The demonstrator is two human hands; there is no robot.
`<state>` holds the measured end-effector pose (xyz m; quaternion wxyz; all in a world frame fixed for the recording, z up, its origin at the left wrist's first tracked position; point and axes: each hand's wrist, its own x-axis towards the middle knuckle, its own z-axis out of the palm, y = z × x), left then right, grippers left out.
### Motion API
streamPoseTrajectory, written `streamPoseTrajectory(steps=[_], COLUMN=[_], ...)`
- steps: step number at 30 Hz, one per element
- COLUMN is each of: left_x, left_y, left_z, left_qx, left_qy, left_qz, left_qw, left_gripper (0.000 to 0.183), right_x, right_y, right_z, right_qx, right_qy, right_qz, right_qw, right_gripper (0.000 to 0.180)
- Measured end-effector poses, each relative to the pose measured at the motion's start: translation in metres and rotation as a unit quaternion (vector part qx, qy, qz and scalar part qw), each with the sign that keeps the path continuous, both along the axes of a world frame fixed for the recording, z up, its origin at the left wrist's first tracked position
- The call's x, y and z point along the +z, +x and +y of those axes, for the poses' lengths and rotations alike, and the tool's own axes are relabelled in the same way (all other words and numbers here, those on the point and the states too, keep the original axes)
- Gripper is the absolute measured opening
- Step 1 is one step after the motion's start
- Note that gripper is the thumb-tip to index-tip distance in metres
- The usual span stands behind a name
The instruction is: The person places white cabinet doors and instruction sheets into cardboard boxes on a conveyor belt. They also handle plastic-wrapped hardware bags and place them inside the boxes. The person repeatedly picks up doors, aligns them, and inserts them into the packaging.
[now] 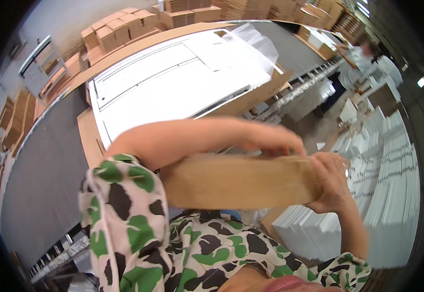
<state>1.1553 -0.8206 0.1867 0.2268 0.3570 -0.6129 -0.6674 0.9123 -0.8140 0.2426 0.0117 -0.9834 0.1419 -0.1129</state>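
A long brown cardboard box [241, 182] lies across the front of my body, somewhat blurred. My right hand [330, 182] grips its right end, thumb and fingers around the edge. From the left, my left arm crosses along the box's far side. My left hand [277, 140] is over the far edge near that same end, fingers bent down; blur hides whether it holds anything. Beyond my arms, white panels [153, 98] with dark lines and small holes lie in an open cardboard carton [255, 96]. A smaller white sheet [206, 54] lies on top.
The carton sits on a grey conveyor belt [44, 175] with a metal side rail [299, 87]. Translucent wrapping [255, 43] hangs over its far end. Tall stacks of white panels [376, 182] stand at right. A co-worker [358, 62] is beside the belt. Brown boxes [118, 29] line the back.
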Motion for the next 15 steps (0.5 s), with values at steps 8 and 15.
streamPoseTrajectory(steps=[8,15], left_x=[0.032,-0.109], left_y=[0.18,0.078], left_z=[-0.037,-0.048], left_qx=[0.549,0.427], left_qy=[-0.164,-0.256], left_qz=[-0.302,-0.641], left_qw=[0.762,0.584], left_gripper=[0.054,0.046], right_x=[-0.052,-0.078], right_y=[0.019,0.162], right_z=[-0.24,-0.434], right_qx=[-0.113,-0.107], right_qy=[0.417,0.581], right_qz=[-0.225,-0.182], right_qw=[0.874,0.786], right_gripper=[0.084,0.058])
